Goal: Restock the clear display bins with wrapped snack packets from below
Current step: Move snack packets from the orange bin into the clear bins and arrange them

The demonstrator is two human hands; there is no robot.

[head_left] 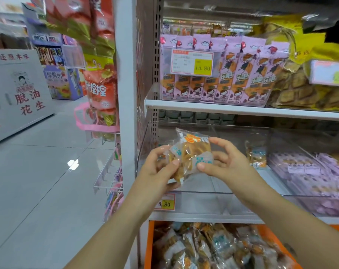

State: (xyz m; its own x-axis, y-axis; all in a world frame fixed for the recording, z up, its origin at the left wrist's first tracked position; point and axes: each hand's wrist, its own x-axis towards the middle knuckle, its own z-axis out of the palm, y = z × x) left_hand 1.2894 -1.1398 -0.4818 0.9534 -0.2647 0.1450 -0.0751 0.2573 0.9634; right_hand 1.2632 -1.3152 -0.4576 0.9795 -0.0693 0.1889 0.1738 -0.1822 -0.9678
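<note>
You hold a small bunch of clear-wrapped snack packets, golden-brown inside with blue and orange print, between both hands at the open front of the middle shelf's bin. Your left hand grips the bunch's left edge with its thumb across the front. Your right hand clasps the right edge, thumb below and fingers curled over the top.

Behind the bunch, the clear plastic display bin holds only one matching wrapped packet, standing against its right wall. A yellow 8.80 price tag sits on the bin's front.

To the right, the neighbouring clear bin holds flat lilac packets. Below, the orange-walled crate is heaped with the same clear-wrapped golden snacks. On the white shelf above, a clear bin with a 15.80 price label holds tall pink-lilac packets standing upright in a row.
</note>
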